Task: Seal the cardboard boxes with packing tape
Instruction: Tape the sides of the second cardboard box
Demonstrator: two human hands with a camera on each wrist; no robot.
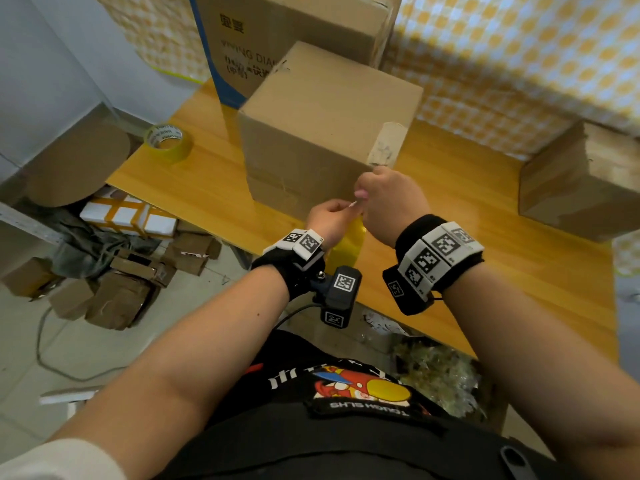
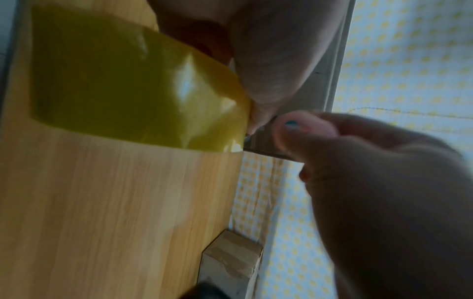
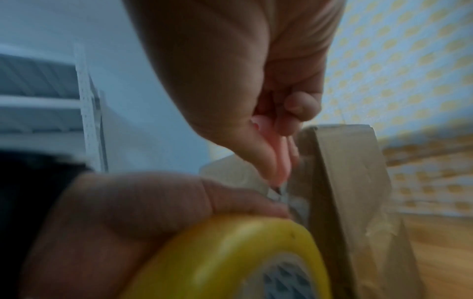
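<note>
At the near edge of a wooden table, a yellow roll of packing tape is held in the left hand, whose fingers are curled over the roll's outer rim, as the right wrist view shows. Just above it, the right hand is closed in a pinch, thumb against fingertips, on a small pale end of tape drawn between the two hands; how firmly the end is gripped cannot be told through the blur. In the left wrist view a glossy yellow strip is seen stretched over the tabletop.

Directly behind the hands, an upright cardboard box is stood on the table, its flaps closed and a torn pale label stuck at its right corner. A second tape roll is laid flat near the table's left edge, well apart from the hands. Another brown box is set at the table's right side. Farther back, a larger printed carton is stood against a yellow-checked wall. On the floor to the left, small boxes are piled.
</note>
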